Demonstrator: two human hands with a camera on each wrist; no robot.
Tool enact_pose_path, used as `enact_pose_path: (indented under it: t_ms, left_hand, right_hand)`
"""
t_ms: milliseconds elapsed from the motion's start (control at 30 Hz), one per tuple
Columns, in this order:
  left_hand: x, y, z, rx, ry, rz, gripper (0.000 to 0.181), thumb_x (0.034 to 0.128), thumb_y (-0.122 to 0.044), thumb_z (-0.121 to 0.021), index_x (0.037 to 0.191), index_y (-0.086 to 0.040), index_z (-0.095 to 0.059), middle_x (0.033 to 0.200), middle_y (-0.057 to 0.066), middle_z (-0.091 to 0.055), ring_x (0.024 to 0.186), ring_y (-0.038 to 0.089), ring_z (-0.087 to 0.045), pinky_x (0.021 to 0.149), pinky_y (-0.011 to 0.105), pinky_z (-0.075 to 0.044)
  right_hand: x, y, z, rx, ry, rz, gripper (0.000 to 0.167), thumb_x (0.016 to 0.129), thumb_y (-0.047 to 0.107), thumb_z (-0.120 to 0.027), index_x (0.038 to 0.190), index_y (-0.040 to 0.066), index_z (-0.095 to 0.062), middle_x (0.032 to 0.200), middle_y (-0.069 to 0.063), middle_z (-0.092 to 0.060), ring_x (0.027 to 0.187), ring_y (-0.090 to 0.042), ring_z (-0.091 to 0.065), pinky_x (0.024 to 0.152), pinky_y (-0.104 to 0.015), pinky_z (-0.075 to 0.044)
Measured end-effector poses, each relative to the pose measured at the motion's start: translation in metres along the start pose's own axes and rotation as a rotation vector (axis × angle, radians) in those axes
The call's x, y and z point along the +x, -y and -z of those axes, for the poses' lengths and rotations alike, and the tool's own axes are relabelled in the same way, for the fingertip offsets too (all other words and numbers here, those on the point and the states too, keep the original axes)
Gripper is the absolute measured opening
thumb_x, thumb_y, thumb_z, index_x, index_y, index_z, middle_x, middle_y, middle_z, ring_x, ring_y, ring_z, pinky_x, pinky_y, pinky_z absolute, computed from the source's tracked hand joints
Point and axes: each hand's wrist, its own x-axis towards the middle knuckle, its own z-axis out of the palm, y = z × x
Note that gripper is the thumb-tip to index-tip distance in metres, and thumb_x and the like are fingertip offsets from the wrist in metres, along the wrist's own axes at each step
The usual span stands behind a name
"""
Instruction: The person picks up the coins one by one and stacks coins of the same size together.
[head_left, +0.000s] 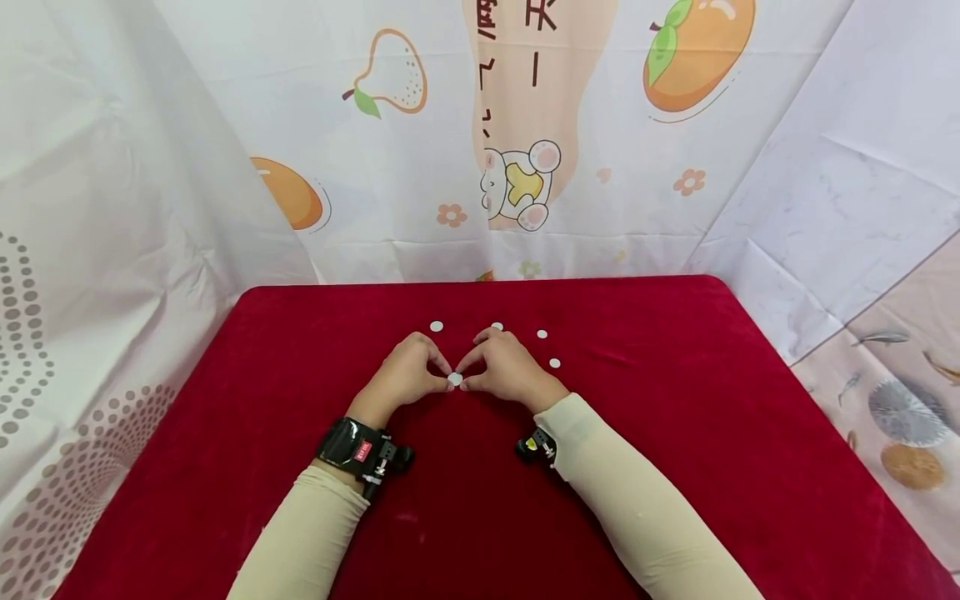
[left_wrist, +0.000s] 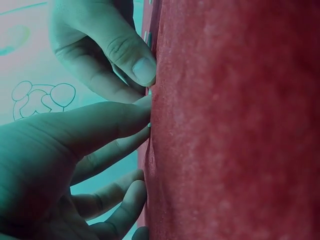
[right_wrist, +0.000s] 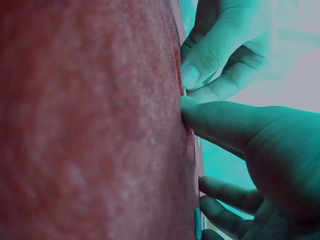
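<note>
Between the two hands, a small white disc (head_left: 455, 379) lies on the red cloth. My left hand (head_left: 408, 371) pinches its left edge with thumb and index finger, and my right hand (head_left: 510, 367) pinches its right edge the same way. The wrist views show the left hand (left_wrist: 50, 145) and the right hand (right_wrist: 280, 150) low against the cloth, thumb tips close together, the other fingers loosely bent. The fingers hide most of the disc there.
Further back on the red cloth (head_left: 300, 358) lie more white discs: one at the left (head_left: 437, 326), one partly behind the right hand (head_left: 497, 326), and two at the right (head_left: 542, 334), (head_left: 555, 363). Patterned curtains (head_left: 420, 167) hang behind the table and at its sides.
</note>
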Motion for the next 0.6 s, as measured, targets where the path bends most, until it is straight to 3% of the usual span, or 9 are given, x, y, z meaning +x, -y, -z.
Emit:
enact_pose_path:
  t_ms: [100, 333, 600]
  left_hand:
    - [0.0002, 0.0007, -0.0013, 0.001, -0.001, 0.015, 0.009, 0.0819, -0.021, -0.089, 0.087, -0.016, -0.085, 0.118, 0.007, -0.062, 0.115, 0.021, -0.052, 0.091, 0.043, -0.052]
    - [-0.0004, 0.0008, -0.0014, -0.012, 0.011, 0.049, 0.007, 0.0817, -0.022, -0.089, 0.086, -0.021, -0.085, 0.129, 0.007, -0.059, 0.123, 0.022, -0.051, 0.095, 0.062, -0.046]
    - [-0.0006, 0.0017, -0.0009, -0.040, 0.025, 0.063, 0.009, 0.0805, -0.021, -0.090, 0.087, -0.023, -0.084, 0.135, 0.007, -0.057, 0.130, 0.024, -0.050, 0.102, 0.065, -0.040]
  right_hand:
    - [0.0003, -0.0006, -0.0007, 0.016, -0.006, -0.001, 0.019, 0.085, 0.030, -0.087, 0.104, 0.031, -0.084, 0.097, 0.014, -0.077, 0.134, -0.022, -0.049, 0.112, -0.047, -0.041]
    - [0.0011, -0.0015, -0.0011, 0.026, -0.013, 0.000, 0.017, 0.084, 0.030, -0.088, 0.100, 0.031, -0.085, 0.091, 0.017, -0.076, 0.133, -0.021, -0.050, 0.111, -0.047, -0.042]
    - [0.0004, 0.0001, 0.0007, 0.033, -0.019, -0.007, 0.018, 0.083, 0.030, -0.089, 0.100, 0.030, -0.085, 0.094, 0.015, -0.077, 0.132, -0.021, -0.051, 0.109, -0.047, -0.044]
